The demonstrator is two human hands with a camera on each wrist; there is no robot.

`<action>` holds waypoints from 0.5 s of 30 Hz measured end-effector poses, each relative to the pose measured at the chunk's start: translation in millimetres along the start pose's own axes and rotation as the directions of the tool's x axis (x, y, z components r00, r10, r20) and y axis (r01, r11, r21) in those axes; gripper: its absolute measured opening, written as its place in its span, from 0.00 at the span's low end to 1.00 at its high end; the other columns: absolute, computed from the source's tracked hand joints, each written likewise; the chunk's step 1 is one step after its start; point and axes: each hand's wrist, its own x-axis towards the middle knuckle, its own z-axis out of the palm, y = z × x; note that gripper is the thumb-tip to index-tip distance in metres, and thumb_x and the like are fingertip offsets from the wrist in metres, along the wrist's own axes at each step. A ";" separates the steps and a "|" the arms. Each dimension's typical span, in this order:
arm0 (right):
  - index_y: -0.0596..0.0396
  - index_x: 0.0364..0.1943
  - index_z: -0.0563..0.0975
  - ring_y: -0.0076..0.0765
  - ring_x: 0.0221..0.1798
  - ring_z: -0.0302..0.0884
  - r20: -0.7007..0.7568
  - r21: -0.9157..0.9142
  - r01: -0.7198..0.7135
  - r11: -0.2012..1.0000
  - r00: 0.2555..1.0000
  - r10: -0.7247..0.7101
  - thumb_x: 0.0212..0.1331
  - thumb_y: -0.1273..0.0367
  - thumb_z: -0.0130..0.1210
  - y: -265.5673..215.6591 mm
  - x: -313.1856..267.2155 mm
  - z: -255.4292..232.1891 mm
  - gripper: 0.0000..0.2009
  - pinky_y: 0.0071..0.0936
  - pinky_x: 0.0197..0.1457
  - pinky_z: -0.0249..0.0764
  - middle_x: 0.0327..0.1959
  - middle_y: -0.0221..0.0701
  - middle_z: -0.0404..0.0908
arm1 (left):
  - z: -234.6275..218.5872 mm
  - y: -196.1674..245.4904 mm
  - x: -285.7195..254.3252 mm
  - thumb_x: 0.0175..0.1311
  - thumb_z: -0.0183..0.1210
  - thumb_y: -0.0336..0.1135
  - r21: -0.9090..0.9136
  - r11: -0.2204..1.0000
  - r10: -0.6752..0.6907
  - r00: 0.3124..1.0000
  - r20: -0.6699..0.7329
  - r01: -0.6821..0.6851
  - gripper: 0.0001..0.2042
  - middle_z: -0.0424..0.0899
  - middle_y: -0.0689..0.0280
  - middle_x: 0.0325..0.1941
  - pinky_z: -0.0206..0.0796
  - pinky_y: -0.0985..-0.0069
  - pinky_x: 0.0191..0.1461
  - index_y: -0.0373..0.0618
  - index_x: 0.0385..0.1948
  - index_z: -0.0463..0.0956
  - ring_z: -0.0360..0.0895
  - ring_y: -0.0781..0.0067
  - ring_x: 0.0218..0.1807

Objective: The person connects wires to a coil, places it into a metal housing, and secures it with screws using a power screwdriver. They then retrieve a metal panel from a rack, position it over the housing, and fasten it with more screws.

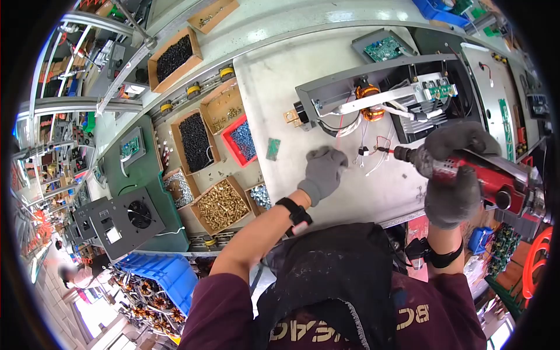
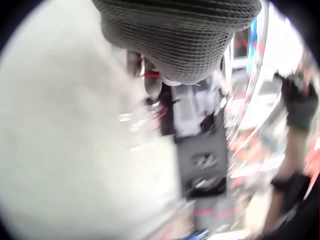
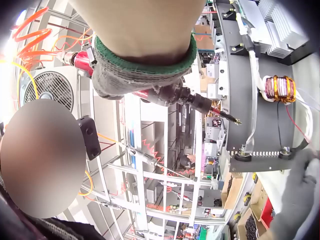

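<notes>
The power driver (image 1: 493, 184), red and black with a long dark nose, is over the right side of the white table (image 1: 356, 195), its body slanting near and right. The right hand (image 1: 452, 195), in a grey glove, has its fingers curled round it, and a thin bit points left from the nose. In the right wrist view, a small brass-coloured piece shows at the bit's end.

The metal case (image 1: 338, 88), dark grey and open, lies along the far side of the table. It contains a copper-wound coil (image 1: 370, 105), silver fins and a green board. A pale bar (image 1: 356, 106) crosses over part of the coil. Loose wires (image 1: 364, 151) spill over the case's near edge between the hands.

The left hand (image 1: 326, 173), also gloved, is just near of the case with fingers curled; whether they pinch the thin red wire cannot be told.

A small green board (image 1: 273, 149) lies left of that hand. Farther left are a red tray (image 1: 229, 146) of bluish screws, a box of black screws (image 1: 179, 148) and a box of brass-coloured parts (image 1: 205, 223).
</notes>
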 end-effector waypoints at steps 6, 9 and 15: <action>0.60 0.47 0.68 0.35 0.35 0.69 0.134 0.122 0.117 0.986 0.982 -0.133 0.57 0.62 0.51 5.8 38.8 25.4 0.19 0.33 0.41 0.69 0.37 0.38 0.71 | -18.9 32.9 35.5 0.71 0.46 0.35 -0.995 -0.100 -0.134 0.990 0.040 0.027 0.10 0.73 0.66 0.26 0.63 0.69 0.45 0.36 0.37 0.70 0.67 0.71 0.34; 0.62 0.49 0.69 0.36 0.43 0.77 0.148 0.182 0.094 0.979 0.981 -0.122 0.59 0.71 0.50 25.2 49.2 22.6 0.14 0.37 0.49 0.74 0.44 0.39 0.75 | -19.2 26.5 53.7 0.71 0.47 0.36 -0.929 -0.370 -0.112 0.993 0.046 0.001 0.10 0.72 0.65 0.26 0.63 0.69 0.44 0.36 0.37 0.70 0.67 0.69 0.33; 0.57 0.51 0.69 0.35 0.42 0.77 0.186 0.240 -0.065 0.969 0.982 0.020 0.54 0.77 0.53 55.4 53.4 29.1 0.18 0.35 0.50 0.74 0.44 0.39 0.76 | -16.1 28.1 60.2 0.70 0.47 0.34 -0.858 -0.514 -0.186 0.977 0.107 -0.004 0.09 0.73 0.64 0.25 0.63 0.69 0.40 0.37 0.33 0.69 0.66 0.69 0.29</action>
